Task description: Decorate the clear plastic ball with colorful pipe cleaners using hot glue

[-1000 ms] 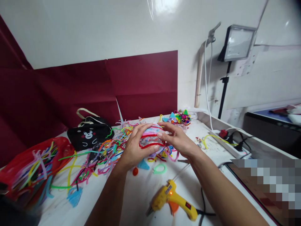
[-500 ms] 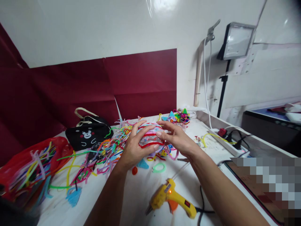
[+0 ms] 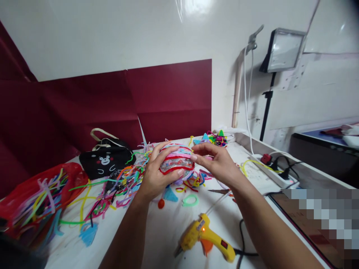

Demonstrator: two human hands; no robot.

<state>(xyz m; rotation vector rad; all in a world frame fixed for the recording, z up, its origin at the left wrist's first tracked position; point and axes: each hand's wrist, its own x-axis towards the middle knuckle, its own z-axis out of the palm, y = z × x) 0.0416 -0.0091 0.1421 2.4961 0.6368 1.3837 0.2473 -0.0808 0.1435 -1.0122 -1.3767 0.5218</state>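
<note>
My left hand point(image 3: 155, 172) cups a round craft piece point(image 3: 177, 161) made of striped pipe cleaners with a red rim and a clear glittery face. Its fingers wrap over the top and its thumb presses the lower rim. My right hand point(image 3: 217, 161) holds the piece's right side, fingertips pinched on its edge. Both hands hover above a white table point(image 3: 165, 231), over a tangle of coloured pipe cleaners point(image 3: 127, 183).
A yellow glue gun point(image 3: 206, 239), light on, lies near the front edge. A black bear-print bag point(image 3: 106, 160) and a red bag of pipe cleaners point(image 3: 36, 200) sit left. A colourful cat-face craft point(image 3: 216, 139), scissors point(image 3: 220, 191) and a power strip point(image 3: 273, 170) lie right.
Both hands have lifted the craft piece slightly and turned it, so its red rim and glittery face show more. My right fingers slid to its right edge.
</note>
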